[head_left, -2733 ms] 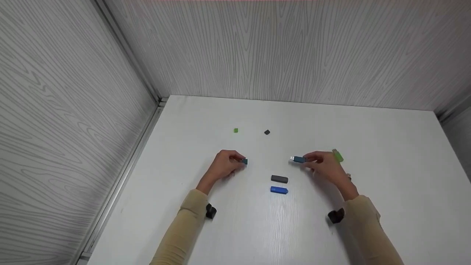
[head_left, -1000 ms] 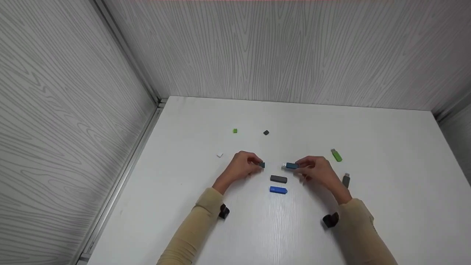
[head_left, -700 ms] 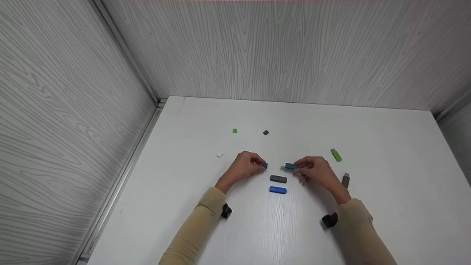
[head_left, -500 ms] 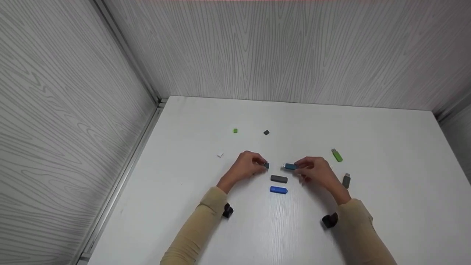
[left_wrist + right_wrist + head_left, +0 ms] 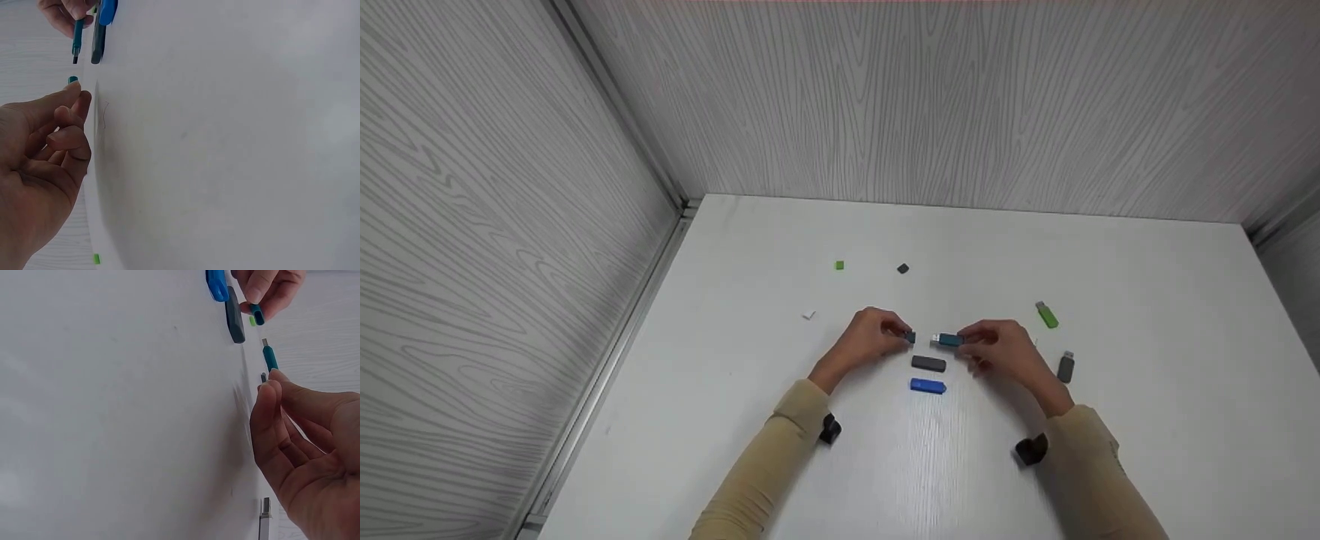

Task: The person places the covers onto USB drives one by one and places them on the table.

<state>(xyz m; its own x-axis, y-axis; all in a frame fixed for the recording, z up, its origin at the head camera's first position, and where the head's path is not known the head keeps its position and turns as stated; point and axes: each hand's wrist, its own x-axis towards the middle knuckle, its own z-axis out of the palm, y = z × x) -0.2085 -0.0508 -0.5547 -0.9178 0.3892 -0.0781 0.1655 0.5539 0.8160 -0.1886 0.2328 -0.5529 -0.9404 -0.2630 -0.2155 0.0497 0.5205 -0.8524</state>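
In the head view my left hand (image 5: 866,337) pinches a small teal USB cap (image 5: 911,337) between thumb and fingertips. My right hand (image 5: 1003,349) holds a teal USB flash drive (image 5: 949,340) by its rear end, metal plug pointing left at the cap. A narrow gap separates plug and cap. From the right wrist, the hollow mouth of the teal cap (image 5: 258,316) faces the plug of the teal flash drive (image 5: 270,357). Just in front of both hands lie a dark grey flash drive (image 5: 928,364) and a blue flash drive (image 5: 928,386), both with no plug showing.
A green flash drive (image 5: 1047,315) and a grey one (image 5: 1066,367) lie uncapped at right. A pale flash drive (image 5: 265,522) shows in the right wrist view. Loose caps lie farther back: green (image 5: 840,265), dark (image 5: 903,268), white (image 5: 808,315). A panel wall (image 5: 960,105) rises behind.
My left hand has carried the cap to the right, uncovering the white cap. My right hand has brought the teal drive a little left, so the gap between them has narrowed.
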